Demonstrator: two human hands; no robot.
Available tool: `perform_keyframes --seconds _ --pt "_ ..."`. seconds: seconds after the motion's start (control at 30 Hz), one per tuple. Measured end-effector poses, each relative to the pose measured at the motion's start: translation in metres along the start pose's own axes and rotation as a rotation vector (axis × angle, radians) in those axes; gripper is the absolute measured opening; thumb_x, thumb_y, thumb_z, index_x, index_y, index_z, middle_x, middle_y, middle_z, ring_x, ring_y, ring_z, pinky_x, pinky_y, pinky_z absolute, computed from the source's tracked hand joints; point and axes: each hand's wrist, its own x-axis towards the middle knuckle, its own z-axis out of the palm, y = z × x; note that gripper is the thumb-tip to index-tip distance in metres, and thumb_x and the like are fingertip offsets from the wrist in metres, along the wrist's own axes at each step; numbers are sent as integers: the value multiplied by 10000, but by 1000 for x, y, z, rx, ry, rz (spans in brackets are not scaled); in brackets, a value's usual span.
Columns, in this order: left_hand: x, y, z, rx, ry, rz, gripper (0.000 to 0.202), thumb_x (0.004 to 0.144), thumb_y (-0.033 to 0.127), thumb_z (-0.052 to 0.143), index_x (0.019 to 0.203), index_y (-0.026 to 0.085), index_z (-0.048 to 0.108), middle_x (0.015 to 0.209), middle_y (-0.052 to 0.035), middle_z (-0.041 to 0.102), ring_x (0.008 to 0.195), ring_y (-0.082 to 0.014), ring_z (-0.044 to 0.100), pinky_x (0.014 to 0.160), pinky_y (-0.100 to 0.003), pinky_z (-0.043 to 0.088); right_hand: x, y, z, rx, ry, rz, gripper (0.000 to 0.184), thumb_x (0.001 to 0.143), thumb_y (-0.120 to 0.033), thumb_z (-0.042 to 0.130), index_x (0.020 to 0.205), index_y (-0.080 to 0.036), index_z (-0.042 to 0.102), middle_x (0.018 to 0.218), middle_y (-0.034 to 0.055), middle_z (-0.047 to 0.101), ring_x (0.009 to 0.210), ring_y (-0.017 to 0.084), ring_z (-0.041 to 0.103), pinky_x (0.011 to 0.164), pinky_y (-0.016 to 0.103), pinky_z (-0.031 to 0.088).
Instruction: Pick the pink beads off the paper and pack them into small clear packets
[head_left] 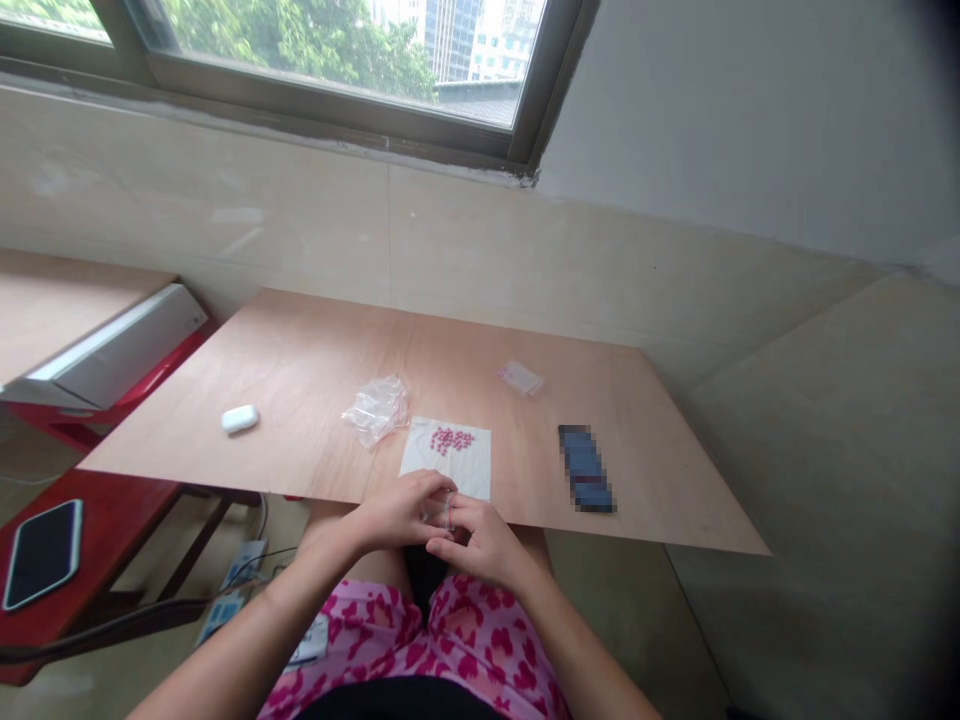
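Observation:
My left hand (405, 512) and my right hand (484, 540) meet at the table's near edge, over my lap. Both have bent fingers that come together around something small; a thin light-coloured loop (448, 510) shows between them, too small to name. Just beyond my fingers lies a white paper sheet (469, 475), its near part hidden by my hands. A cluster of small pink-red beads or pellets (451, 440) is spread on its far half. Left of the sheet rests a crumpled see-through plastic bag (377, 408).
On the wooden table (300, 350) are a white oval case (240, 419) at left, a small see-through packet (520, 378) farther back and a pixelated dark phone-like object (586, 470) at right. A tablet or phone (43, 553) lies on a red stool (112, 510) at lower left.

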Motion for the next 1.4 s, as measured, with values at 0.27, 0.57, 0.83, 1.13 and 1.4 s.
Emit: perform_keyframes --seconds 0.27,0.57,0.83,1.13,1.4 --pt "0 -7 -7 -69 116 -56 381 841 404 770 1157 229 652 1102 -80 721 992 -267 686 859 -384 544 8 27 -19 251 282 177 370 978 -532 614 1063 -210 775 1013 90 765 761 201 695 646 296 552" --pt "10 -22 -3 153 245 -149 443 842 407 770 1213 228 606 1156 -106 712 1055 -316 675 897 -442 522 70 91 -57 -343 404 241 202 876 -187 631 1037 -166 751 1023 97 737 909 218 674 879 346 532" --pt "10 -25 7 222 298 -149 434 846 424 762 1182 207 592 1022 -81 701 923 -291 662 807 -403 494 69 91 -54 -359 436 273 102 874 -227 625 865 -193 721 949 75 724 876 210 661 831 312 513" --pt "11 -19 -1 133 275 -173 437 843 360 745 1208 208 560 981 -52 674 913 -263 648 799 -370 481 54 32 -28 110 304 327 323 909 -485 652 982 -191 763 800 36 732 653 183 628 582 266 467" --pt "7 -27 -10 129 338 -148 433 836 328 755 1194 189 555 1049 -89 658 997 -289 636 886 -420 487 66 67 -36 -333 483 396 154 880 -229 632 922 -199 777 924 65 784 809 215 701 754 290 503"
